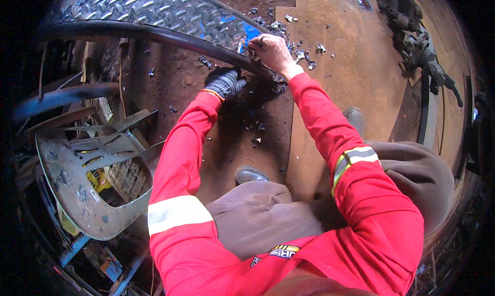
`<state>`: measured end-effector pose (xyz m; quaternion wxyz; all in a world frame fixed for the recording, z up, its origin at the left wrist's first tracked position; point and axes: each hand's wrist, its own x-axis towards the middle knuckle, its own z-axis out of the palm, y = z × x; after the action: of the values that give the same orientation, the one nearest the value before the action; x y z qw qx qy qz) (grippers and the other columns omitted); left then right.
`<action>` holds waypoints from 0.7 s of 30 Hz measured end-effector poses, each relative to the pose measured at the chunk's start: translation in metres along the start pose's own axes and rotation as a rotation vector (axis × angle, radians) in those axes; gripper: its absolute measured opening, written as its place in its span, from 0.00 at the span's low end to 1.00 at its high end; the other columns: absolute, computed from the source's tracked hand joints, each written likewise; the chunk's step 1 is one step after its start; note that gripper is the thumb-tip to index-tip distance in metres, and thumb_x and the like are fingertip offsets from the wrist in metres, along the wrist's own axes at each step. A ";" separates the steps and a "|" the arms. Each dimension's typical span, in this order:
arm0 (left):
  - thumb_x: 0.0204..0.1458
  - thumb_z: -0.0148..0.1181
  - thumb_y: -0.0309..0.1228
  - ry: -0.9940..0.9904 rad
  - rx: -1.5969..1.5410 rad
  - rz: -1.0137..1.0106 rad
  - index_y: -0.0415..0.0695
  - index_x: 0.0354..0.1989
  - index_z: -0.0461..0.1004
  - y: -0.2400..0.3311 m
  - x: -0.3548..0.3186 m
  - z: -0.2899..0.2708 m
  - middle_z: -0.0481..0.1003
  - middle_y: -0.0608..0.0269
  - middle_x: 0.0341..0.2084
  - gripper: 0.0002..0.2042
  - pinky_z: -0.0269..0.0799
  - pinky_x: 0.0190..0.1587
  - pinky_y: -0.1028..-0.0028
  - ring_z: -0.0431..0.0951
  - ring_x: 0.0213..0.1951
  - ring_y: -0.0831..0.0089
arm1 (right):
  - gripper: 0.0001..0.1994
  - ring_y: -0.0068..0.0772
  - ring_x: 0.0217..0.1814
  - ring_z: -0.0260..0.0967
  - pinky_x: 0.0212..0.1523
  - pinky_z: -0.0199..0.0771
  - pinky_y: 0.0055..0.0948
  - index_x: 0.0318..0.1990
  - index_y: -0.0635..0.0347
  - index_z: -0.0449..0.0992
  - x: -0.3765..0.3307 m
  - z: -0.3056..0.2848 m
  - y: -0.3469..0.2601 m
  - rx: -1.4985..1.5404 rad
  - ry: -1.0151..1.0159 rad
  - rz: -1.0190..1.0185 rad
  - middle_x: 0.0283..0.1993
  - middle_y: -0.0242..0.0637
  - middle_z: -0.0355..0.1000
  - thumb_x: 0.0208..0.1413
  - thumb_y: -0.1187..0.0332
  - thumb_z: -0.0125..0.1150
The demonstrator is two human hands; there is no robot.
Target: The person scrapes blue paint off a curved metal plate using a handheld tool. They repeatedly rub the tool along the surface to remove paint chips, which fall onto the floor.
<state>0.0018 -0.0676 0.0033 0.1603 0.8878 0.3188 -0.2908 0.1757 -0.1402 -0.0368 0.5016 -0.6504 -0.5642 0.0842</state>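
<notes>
A patterned metal tread plate [149, 9] with a black tubular edge [154, 34] spans the upper left. Scraps of blue film [251, 32] cling to the plate's right corner. There my right hand [273, 53], bare, has its fingers pinched together at the film; the fingertips are partly hidden. My left hand [225, 83], in a grey knitted glove, is curled against the near side of the black tube, with some fingers out of sight beside it.
Torn film scraps [320, 49] litter the brown floor by the plate. A broken plastic chair shell [98, 187] lies at the left among wooden pieces and a blue metal tube [62, 100]. Greasy machine parts [420, 48] stand at the far right. My boot [251, 175] is below my hands.
</notes>
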 end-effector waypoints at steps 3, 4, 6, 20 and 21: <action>0.52 0.52 0.50 0.033 0.003 0.029 0.49 0.48 0.72 -0.006 0.005 0.009 0.74 0.52 0.45 0.22 0.67 0.52 0.58 0.74 0.48 0.54 | 0.05 0.48 0.35 0.74 0.36 0.75 0.37 0.32 0.60 0.79 0.002 0.004 0.004 -0.023 0.049 0.043 0.30 0.45 0.75 0.49 0.70 0.61; 0.52 0.52 0.50 0.057 -0.008 0.038 0.49 0.47 0.72 -0.006 0.004 0.011 0.75 0.52 0.44 0.21 0.68 0.51 0.58 0.74 0.47 0.53 | 0.05 0.47 0.35 0.75 0.36 0.75 0.37 0.33 0.60 0.79 0.001 0.003 0.005 0.033 0.054 0.086 0.30 0.45 0.75 0.49 0.71 0.61; 0.52 0.53 0.50 0.067 -0.016 0.038 0.48 0.46 0.73 -0.006 0.005 0.012 0.75 0.51 0.43 0.21 0.68 0.50 0.58 0.74 0.46 0.51 | 0.06 0.46 0.34 0.75 0.36 0.75 0.36 0.35 0.60 0.79 0.000 0.003 0.004 0.147 0.059 0.170 0.30 0.46 0.75 0.49 0.71 0.61; 0.52 0.52 0.50 0.120 0.019 0.060 0.47 0.43 0.75 -0.014 0.008 0.016 0.76 0.52 0.40 0.20 0.69 0.48 0.58 0.75 0.44 0.53 | 0.05 0.43 0.36 0.72 0.39 0.73 0.37 0.30 0.58 0.78 -0.007 0.003 -0.015 -0.112 0.000 0.015 0.32 0.41 0.72 0.47 0.67 0.62; 0.52 0.52 0.50 0.102 0.020 0.053 0.47 0.43 0.75 -0.010 0.007 0.012 0.76 0.52 0.40 0.20 0.69 0.48 0.58 0.75 0.44 0.53 | 0.05 0.43 0.35 0.73 0.38 0.74 0.37 0.29 0.58 0.78 -0.005 0.001 -0.015 -0.141 -0.012 0.020 0.31 0.41 0.73 0.47 0.67 0.62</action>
<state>-0.0057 -0.0624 -0.0113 0.1426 0.9111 0.3000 -0.2442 0.1630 -0.1459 -0.0284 0.4501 -0.6893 -0.5652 0.0530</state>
